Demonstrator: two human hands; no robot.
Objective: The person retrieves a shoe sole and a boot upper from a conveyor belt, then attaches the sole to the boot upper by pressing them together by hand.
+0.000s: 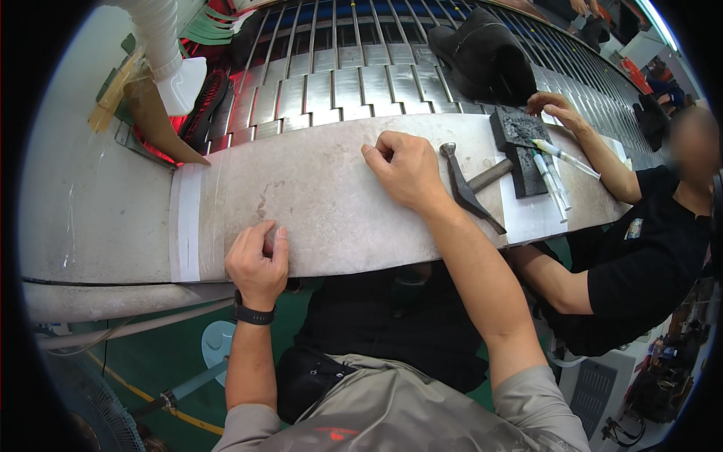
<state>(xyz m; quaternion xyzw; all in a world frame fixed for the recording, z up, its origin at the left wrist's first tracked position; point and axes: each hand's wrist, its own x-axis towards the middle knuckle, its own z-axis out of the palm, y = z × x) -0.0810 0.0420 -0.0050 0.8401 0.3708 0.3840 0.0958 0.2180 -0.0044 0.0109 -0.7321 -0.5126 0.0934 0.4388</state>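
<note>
My right hand (pixel 407 170) is held over the pale worktable (pixel 339 218) with its fingers curled into a loose fist, and nothing shows in it. Close to its right lies a hammer (pixel 461 188) with a long dark metal head and a short handle. My left hand (pixel 257 260) rests at the table's near edge, empty, its fingers loosely bent and the thumb apart from them. A dark band circles that wrist.
A co-worker's hand (pixel 559 109) reaches beside black foam blocks (pixel 521 129) and several syringes (pixel 553 181) at the right. Behind the table runs a metal slat conveyor (pixel 361 87) with a black boot (pixel 482 56). A white hose nozzle (pixel 181 84) hangs far left.
</note>
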